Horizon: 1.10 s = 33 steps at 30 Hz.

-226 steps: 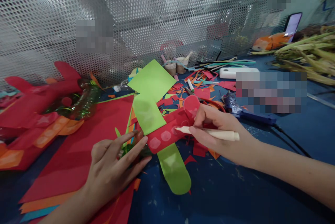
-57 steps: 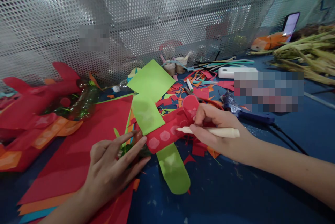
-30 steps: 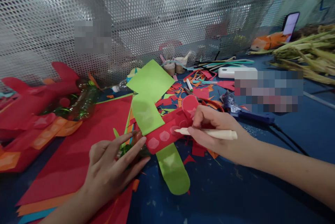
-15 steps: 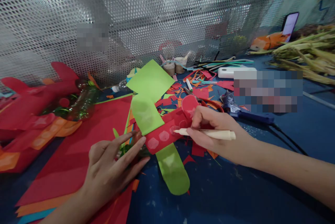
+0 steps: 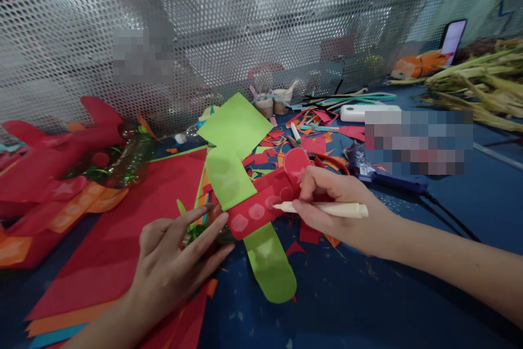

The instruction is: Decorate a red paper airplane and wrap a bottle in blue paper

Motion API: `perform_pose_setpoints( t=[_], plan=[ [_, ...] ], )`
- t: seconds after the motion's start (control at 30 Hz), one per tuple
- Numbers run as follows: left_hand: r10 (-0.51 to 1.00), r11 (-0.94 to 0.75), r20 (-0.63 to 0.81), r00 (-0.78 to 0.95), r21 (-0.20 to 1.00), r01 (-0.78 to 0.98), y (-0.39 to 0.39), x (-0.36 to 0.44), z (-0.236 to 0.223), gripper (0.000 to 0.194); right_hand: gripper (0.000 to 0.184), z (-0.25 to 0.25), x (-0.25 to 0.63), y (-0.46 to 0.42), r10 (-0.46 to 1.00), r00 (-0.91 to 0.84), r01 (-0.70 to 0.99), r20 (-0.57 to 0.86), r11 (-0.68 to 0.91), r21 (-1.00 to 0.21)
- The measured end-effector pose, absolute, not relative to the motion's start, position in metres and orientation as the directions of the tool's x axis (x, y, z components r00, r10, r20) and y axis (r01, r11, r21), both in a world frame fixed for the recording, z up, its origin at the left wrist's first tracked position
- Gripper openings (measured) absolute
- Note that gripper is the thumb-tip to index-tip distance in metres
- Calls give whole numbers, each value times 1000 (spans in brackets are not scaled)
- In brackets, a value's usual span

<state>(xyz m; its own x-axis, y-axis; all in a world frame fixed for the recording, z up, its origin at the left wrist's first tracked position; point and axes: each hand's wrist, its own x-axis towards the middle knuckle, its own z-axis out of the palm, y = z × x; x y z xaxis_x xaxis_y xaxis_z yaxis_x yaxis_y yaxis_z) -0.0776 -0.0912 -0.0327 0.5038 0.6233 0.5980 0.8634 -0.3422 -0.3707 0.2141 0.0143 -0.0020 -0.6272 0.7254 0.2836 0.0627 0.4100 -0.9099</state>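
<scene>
In the middle of the head view lies a toy plane (image 5: 267, 179) made of a plastic bottle wrapped in red paper. Green paper wings (image 5: 270, 270) stick out on either side, and pale round spots run along its body. My left hand (image 5: 180, 253) grips the bottle's bare end, its fingers partly spread along it. Pinched in my right hand (image 5: 339, 207) is a cream-coloured marker (image 5: 341, 209), whose tip touches one of the pale spots. A red paper disc (image 5: 296, 163) rises at the plane's far end, just beyond my right fingers.
Sheets of red paper (image 5: 134, 240) lie under my left arm. More red paper planes (image 5: 53, 175) stand at left. Paper scraps (image 5: 261, 155), scissors (image 5: 333, 163) and a blue glue gun (image 5: 379, 177) spread behind the plane. A perforated metal wall (image 5: 229, 22) closes off the back.
Almost nothing differs. The marker tip and my right hand have shifted very slightly at the same pale spot; my left hand stays on the plane.
</scene>
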Motion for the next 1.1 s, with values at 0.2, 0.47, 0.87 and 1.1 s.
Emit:
perform_pose_setpoints(
  t=[0.2, 0.47, 0.87, 1.1],
  plan=[
    [613, -329, 596, 518, -404, 854, -91, -75, -31, 32, 24, -3, 214, 15, 724, -626, 62, 291, 418, -906],
    [602, -329, 607, 519, -404, 854, -89, -72, -29, 29, 24, -2, 214, 15, 717, -639, 56, 279, 405, -913],
    [601, -368, 591, 539, -393, 842, -90, -76, -33, 52, 24, -4, 215, 15, 736, -616, 58, 280, 397, -916],
    [616, -345, 592, 520, -391, 853, -91, -76, -34, 49, 22, -3, 214, 14, 732, -620, 63, 283, 406, -912]
  ],
)
